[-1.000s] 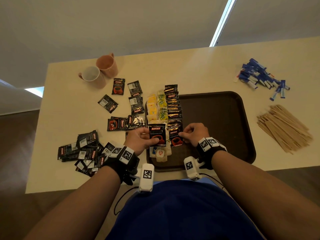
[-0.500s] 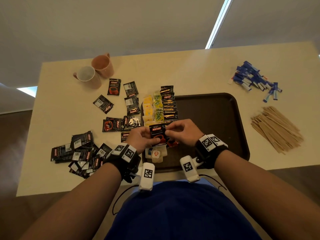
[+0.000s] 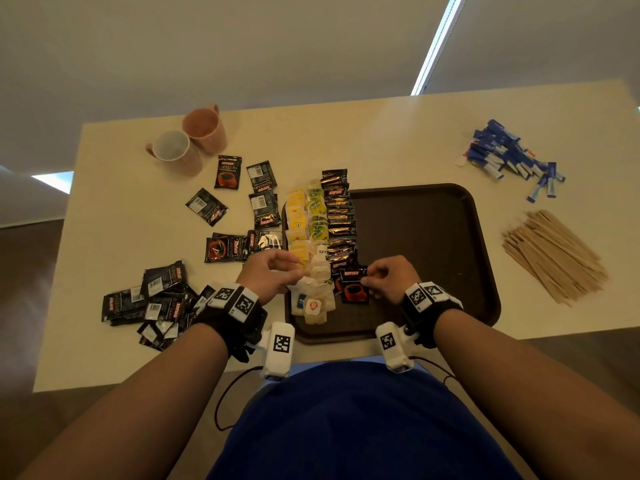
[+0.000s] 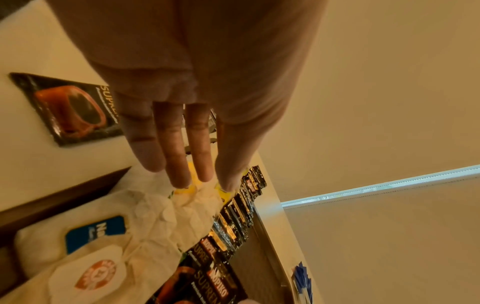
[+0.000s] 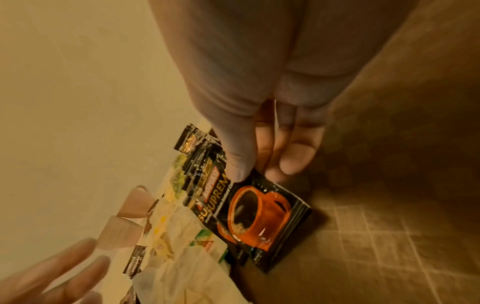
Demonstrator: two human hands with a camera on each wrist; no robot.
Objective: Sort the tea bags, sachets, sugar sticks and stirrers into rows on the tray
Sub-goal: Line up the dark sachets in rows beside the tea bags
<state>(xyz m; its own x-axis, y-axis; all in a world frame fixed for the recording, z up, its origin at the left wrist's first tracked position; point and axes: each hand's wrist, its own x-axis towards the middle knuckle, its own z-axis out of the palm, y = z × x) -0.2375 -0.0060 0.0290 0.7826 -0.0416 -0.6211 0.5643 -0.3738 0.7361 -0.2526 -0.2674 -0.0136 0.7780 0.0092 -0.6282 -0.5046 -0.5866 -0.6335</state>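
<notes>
My right hand pinches the top corner of a black Kopiko sachet between thumb and fingers, at the near end of the sachet row on the brown tray. The right wrist view shows the sachet with its orange cup print, low over the tray floor. My left hand hovers with straight fingers over the white tea bags and holds nothing. Yellow tea bags and green tea bags lie in rows left of the sachets.
Loose black sachets are piled on the table left of the tray, with more farther back. Two cups stand at the back left. Blue sugar sticks and wooden stirrers lie right of the tray.
The sachet passed from my left hand to my right. The right hand carried it right and down to the near end of the sachet row; the left hand let go.
</notes>
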